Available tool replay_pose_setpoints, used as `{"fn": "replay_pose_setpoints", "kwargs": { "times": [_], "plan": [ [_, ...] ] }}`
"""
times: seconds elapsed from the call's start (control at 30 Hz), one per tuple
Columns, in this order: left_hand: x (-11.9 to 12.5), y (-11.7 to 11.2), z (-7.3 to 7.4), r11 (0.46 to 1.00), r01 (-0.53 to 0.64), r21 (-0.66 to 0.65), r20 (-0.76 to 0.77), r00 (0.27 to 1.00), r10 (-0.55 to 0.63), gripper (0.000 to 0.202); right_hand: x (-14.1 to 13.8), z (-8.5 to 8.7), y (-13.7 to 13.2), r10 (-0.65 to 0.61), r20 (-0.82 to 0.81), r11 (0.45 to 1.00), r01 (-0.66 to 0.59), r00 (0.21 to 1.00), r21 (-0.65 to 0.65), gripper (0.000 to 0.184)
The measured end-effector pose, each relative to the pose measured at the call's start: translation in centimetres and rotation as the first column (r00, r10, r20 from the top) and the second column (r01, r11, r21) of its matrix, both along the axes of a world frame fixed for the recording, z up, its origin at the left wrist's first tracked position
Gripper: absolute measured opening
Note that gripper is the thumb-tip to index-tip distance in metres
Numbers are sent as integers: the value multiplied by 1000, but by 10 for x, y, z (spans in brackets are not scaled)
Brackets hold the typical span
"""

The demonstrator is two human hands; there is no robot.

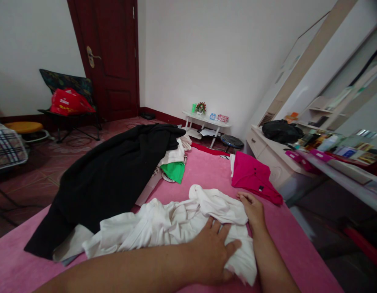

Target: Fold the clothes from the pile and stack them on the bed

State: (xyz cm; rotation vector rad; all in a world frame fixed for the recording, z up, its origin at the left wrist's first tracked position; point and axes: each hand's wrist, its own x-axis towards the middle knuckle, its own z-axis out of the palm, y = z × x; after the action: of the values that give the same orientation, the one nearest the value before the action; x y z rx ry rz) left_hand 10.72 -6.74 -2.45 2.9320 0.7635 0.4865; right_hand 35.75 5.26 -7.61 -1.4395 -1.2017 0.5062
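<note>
A white garment [176, 221], perhaps a shirt, lies crumpled across the pink bed cover [206, 167] in front of me. My left hand [214, 248] rests flat on the garment's right part with its fingers spread. Along the garment's right edge is my right hand [253, 208], its fingers loosely extended and partly bent, with nothing visible in them. A folded magenta garment [255, 175] lies just beyond my right hand. To the left, a large black garment [115, 179] is heaped, touching the white one.
Behind the black garment are a green cloth [175, 171] and other clothes. A dresser [267, 150] with a black bag [282, 131] stands right. A low white table [206, 119] is by the wall. A red bag [70, 101] sits on a folding chair [66, 77] near the door [110, 53].
</note>
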Motion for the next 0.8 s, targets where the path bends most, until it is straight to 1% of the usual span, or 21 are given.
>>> {"fn": "replay_pose_setpoints", "kwargs": {
  "times": [0.13, 0.33, 0.57, 0.8],
  "plan": [
    [0, 0, 0, 1000, -2, -11, 0, 1000, 2, 66, 1, -2, 0, 5, -16, 1000, -5, 1000, -1, 26],
    [-1, -2, 4, 1000, 5, -9, -11, 1000, -5, 65, -1, 0, -4, 11, 4, 1000, -11, 1000, -8, 27],
    [-1, -1, 3, 1000, 4, -22, -24, 1000, -4, 65, 2, -5, 2, 14, 18, 1000, -14, 1000, -5, 26],
    [-2, -1, 3, 1000, 7, -26, -28, 1000, -7, 64, 2, -4, 2, 8, 18, 1000, -8, 1000, -4, 26]
  ]
}}
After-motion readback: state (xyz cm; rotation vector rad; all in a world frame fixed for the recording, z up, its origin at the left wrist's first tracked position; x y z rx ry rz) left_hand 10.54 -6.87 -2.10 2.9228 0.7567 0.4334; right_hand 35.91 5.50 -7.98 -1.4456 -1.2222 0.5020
